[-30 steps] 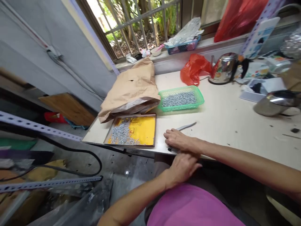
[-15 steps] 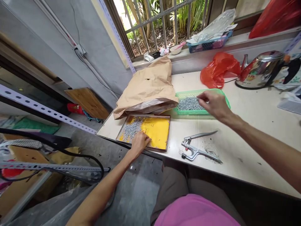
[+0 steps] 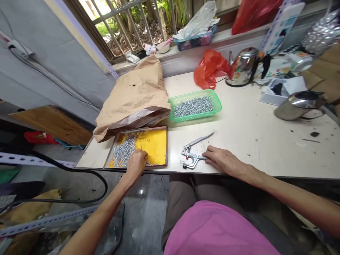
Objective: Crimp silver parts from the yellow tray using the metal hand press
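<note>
My left hand point(image 3: 137, 162) is closed, its fingers bunched over the front of a shallow tray point(image 3: 166, 147) with a yellow bottom. Beside it in the tray lies a heap of small silvery metal pins point(image 3: 123, 152); whatever its fingertips hold is hidden. At the front of the table, my right hand point(image 3: 221, 160) has its fingers curled over the lower handle of metal hand pliers point(image 3: 196, 158). The pliers lie on the tabletop with their handles spread apart. Behind them stands a green plastic basket point(image 3: 195, 117) with more of the small metal pieces point(image 3: 195, 107).
A large brown paper bag point(image 3: 138, 90) lies behind the tray, its mouth facing me. Farther back are a red plastic bag point(image 3: 209, 69) and a steel kettle point(image 3: 243, 67). To the right sit a white box point(image 3: 275, 94) and a metal pitcher point(image 3: 299, 106).
My right hand has come from the green basket down to the pliers' lower handle. My left hand stays in the tray. The view has turned to the right.
</note>
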The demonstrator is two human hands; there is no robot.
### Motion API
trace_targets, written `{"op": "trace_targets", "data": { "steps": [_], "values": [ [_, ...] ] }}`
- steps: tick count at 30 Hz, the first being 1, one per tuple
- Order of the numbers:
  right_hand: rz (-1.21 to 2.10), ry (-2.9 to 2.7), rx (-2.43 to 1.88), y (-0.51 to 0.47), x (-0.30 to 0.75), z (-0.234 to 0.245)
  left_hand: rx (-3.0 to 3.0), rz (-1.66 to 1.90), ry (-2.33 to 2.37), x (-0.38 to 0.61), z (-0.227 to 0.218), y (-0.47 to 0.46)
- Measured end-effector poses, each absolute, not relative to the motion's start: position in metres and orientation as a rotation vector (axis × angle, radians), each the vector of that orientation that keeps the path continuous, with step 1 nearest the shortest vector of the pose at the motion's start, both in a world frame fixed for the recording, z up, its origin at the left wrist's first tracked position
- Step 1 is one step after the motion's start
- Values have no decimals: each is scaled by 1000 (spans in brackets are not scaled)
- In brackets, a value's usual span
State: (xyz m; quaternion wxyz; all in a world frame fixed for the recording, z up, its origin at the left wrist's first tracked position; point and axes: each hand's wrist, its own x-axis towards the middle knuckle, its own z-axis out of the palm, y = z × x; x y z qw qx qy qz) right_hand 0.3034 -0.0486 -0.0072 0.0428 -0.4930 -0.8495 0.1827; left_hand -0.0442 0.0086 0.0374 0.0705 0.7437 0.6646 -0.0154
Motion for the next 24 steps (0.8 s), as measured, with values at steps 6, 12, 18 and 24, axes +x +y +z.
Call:
{"op": "trace_targets", "data": {
  "steps": [6,12,18,24],
  "values": [
    [358,-2632,-1563,-44,310,-14,1412,448,1598,30,34,-12],
    [257,-2632,-1611,-40,310,-14,1091,470,1451,79,2,-22],
    [235,-2588,-1629,-42,308,-21,1055,426,1480,84,-4,-21],
    [270,-2552,-1631,-43,307,-25,1058,424,1513,88,-3,-20]
  ]
}}
